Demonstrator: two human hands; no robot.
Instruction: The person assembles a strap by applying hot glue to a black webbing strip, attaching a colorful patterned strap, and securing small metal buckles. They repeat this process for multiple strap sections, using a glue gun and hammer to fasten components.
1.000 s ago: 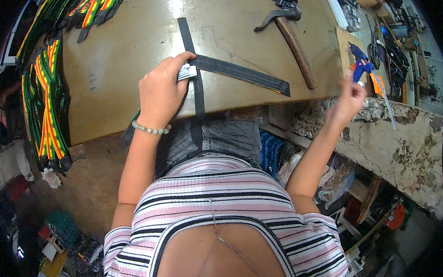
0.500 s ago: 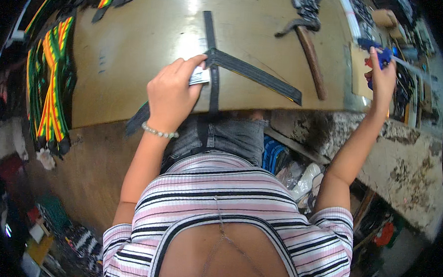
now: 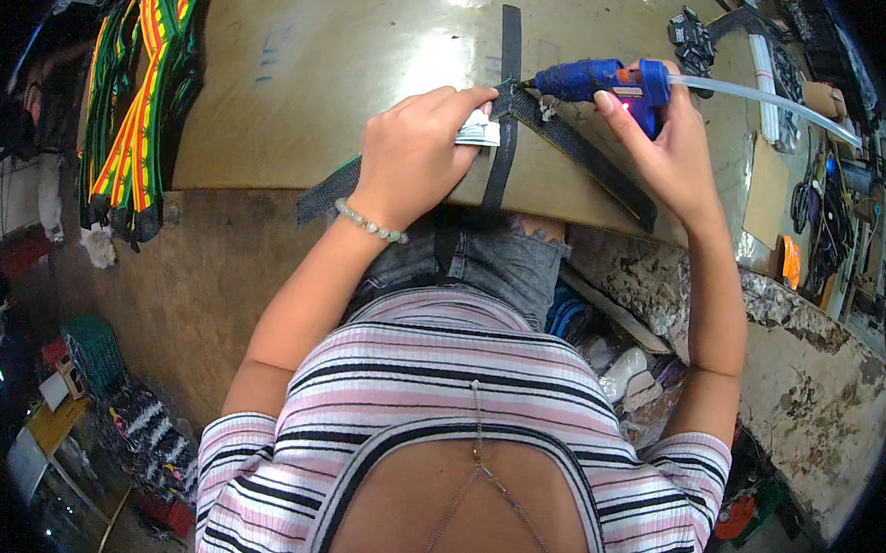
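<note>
My right hand (image 3: 677,164) is closed around a blue hot glue gun (image 3: 581,82). A long, pale glue stick (image 3: 763,97) sticks out of its back end to the right. The nozzle meets the bend of a folded black webbing strap (image 3: 601,167), close to my left fingertips. My left hand (image 3: 418,147) pinches small white labels (image 3: 479,131) and rests against the strap at that bend. One strap end slants toward the table's front right; the other (image 3: 329,190) comes out under my left wrist. Beneath runs an upright dark strip (image 3: 511,42) on the tabletop.
Bundled green, yellow and red straps (image 3: 152,101) hang over the table's left edge. To the right are a dark clump of small parts (image 3: 691,44), white sticks (image 3: 764,83), a cardboard piece (image 3: 765,193) and an orange object (image 3: 789,262). The table's front edge (image 3: 257,189) curves before me.
My right hand has brought the glue gun leftward from the right side to the strap's bend. My left hand still grips the labels at the strap. The whole view has shifted.
</note>
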